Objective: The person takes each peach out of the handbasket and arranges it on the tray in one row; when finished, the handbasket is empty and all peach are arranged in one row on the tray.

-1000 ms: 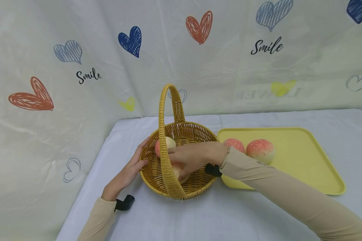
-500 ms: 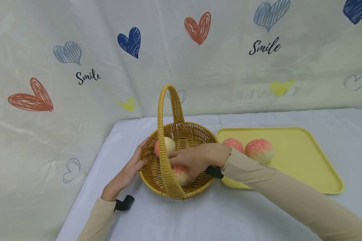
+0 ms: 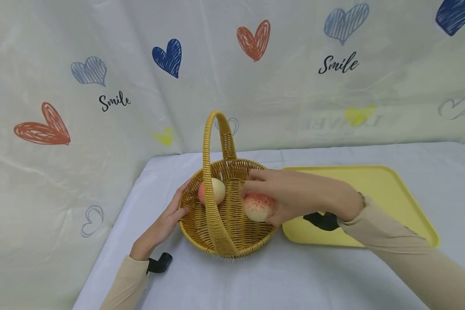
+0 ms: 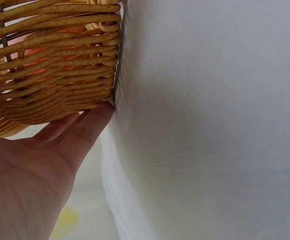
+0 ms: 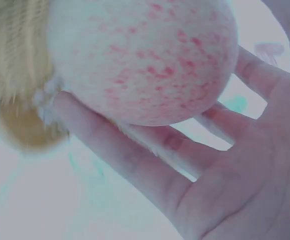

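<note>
White worktop: slip risk

Right hand curls round a peach over the basket; a loose grip could drop it. Left hand rests straight-fingered against the basket; an uneven push might tip it.

Basket, a peach inside it, left of the tray

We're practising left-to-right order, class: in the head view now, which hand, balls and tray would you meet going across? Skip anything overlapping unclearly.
Left hand → ball lying in the basket → ball held above the basket's right part → yellow tray
</note>
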